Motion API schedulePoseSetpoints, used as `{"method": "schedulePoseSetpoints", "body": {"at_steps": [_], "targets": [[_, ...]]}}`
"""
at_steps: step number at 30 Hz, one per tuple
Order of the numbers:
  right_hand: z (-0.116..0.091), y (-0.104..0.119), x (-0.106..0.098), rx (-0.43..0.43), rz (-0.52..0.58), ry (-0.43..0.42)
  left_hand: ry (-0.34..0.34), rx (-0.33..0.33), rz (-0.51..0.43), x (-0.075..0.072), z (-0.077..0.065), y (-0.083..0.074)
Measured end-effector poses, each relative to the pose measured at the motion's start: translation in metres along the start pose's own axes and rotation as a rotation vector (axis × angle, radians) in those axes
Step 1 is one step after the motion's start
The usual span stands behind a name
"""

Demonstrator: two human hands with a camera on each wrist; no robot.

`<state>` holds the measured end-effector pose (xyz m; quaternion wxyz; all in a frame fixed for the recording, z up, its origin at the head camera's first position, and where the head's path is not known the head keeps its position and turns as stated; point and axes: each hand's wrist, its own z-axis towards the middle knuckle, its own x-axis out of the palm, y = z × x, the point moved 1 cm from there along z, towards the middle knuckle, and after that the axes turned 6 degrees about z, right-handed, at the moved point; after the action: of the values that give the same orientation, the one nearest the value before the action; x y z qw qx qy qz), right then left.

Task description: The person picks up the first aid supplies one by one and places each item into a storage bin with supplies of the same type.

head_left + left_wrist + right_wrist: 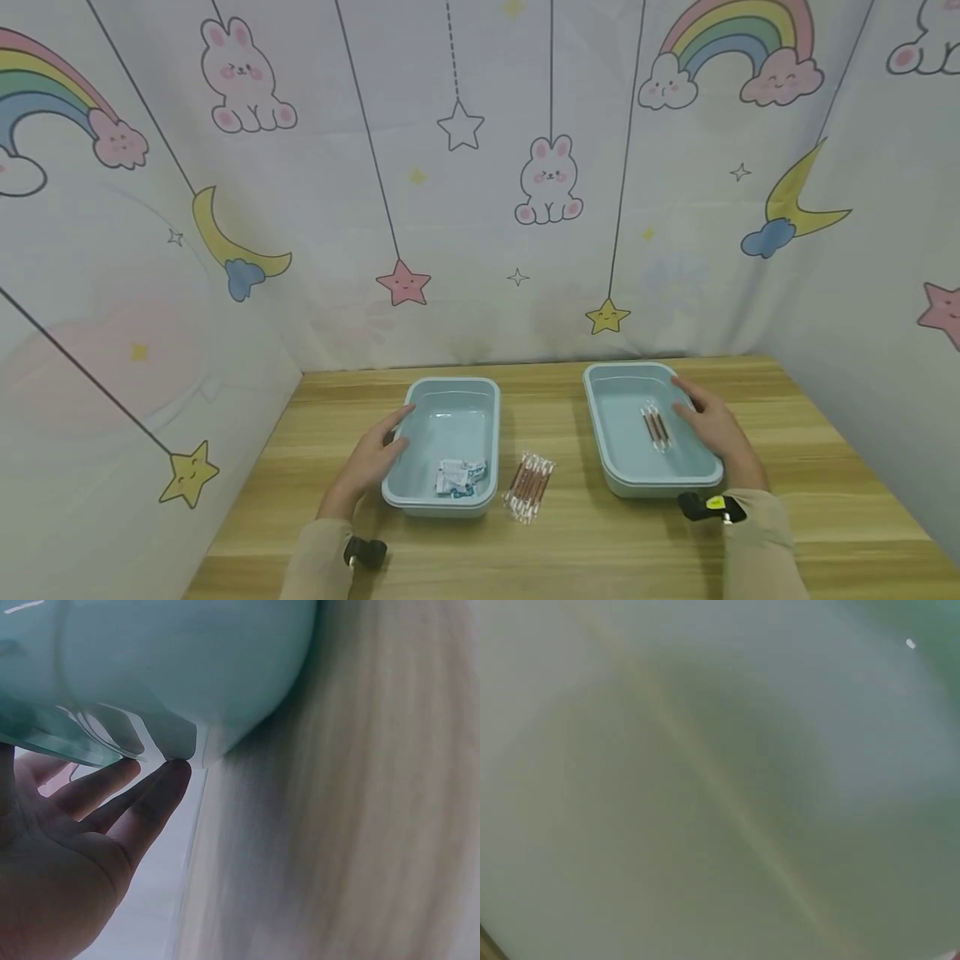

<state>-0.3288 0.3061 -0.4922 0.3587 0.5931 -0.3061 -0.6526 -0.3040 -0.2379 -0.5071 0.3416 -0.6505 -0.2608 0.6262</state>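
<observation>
My left hand (375, 454) rests at the left side of a light blue plastic basin (491, 400), with the thumb by the rim. In the left wrist view its loosely extended fingers (154, 806) touch the basin's outer wall. Small white packets with blue print (459, 475) lie in that basin's near end. My right hand (712, 425) rests over the right rim of a second light blue basin (615, 425), thumb and forefinger spread. A few brown swabs with white tips (656, 427) lie inside it. The right wrist view shows only blurred basin wall (705, 847).
Between the basins, a row of several brown, white-tipped swabs (529, 486) lies on the wood-grain table (540, 558). A pale cloth printed with rabbits, stars and rainbows (480, 200) hangs behind the table and at both sides.
</observation>
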Motion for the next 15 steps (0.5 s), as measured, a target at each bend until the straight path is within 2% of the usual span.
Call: {"method": "schedulePoseSetpoints", "body": {"at_steps": [4, 9, 15], "targets": [[0.0001, 0.0012, 0.0011, 0.042, 0.002, 0.02, 0.0, 0.004, -0.002, 0.0002, -0.0007, -0.0002], [-0.0003, 0.0032, 0.0022, 0.145, 0.036, 0.027, 0.003, 0.006, -0.002, -0.0001, -0.0008, -0.0012], [-0.0001, 0.0056, 0.0023, 0.183, 0.044, 0.024, 0.0, 0.013, 0.001, -0.0002, 0.0, -0.0004]]}}
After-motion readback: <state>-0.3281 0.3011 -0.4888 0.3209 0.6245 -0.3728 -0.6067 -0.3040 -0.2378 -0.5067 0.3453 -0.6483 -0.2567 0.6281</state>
